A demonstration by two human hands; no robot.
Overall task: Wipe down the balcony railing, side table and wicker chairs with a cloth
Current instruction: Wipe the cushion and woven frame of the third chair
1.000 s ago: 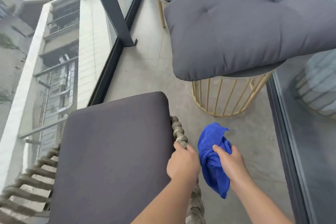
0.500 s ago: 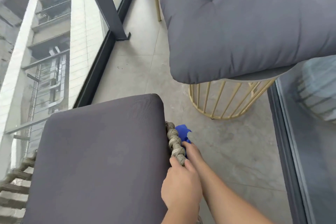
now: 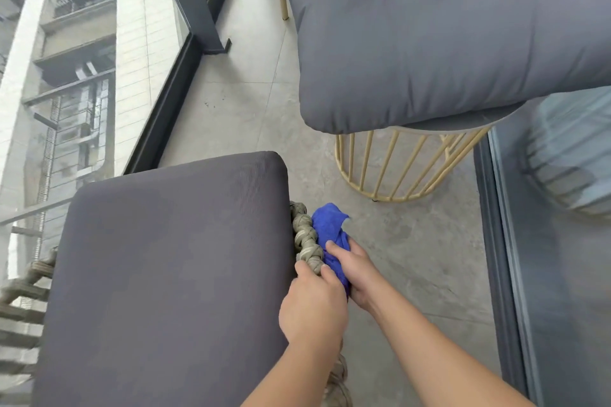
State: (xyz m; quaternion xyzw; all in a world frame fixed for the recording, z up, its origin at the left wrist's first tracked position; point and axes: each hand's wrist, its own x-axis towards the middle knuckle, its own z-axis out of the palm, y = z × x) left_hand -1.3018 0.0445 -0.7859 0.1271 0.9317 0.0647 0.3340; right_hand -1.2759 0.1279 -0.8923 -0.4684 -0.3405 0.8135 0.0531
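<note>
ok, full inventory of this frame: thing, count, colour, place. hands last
seat cushion: 1, dark grey, lower left, on the near chair
braided wicker rim: 1, beige-grey, along that cushion's right edge
woven chair side: 1, beige-grey, far lower left
cloth: 1, blue, bunched against the rim's outer side
tufted cushion: 1, lighter grey, upper right, on the gold frame
wire frame: 1, gold, under the tufted cushion
railing post: 1, dark, upper left, by the glass
floor: grey tile, centre
glass door: 1, dark frame, right edge
left hand: 1, grips the rim
right hand: 1, holds the cloth to the rim
</note>
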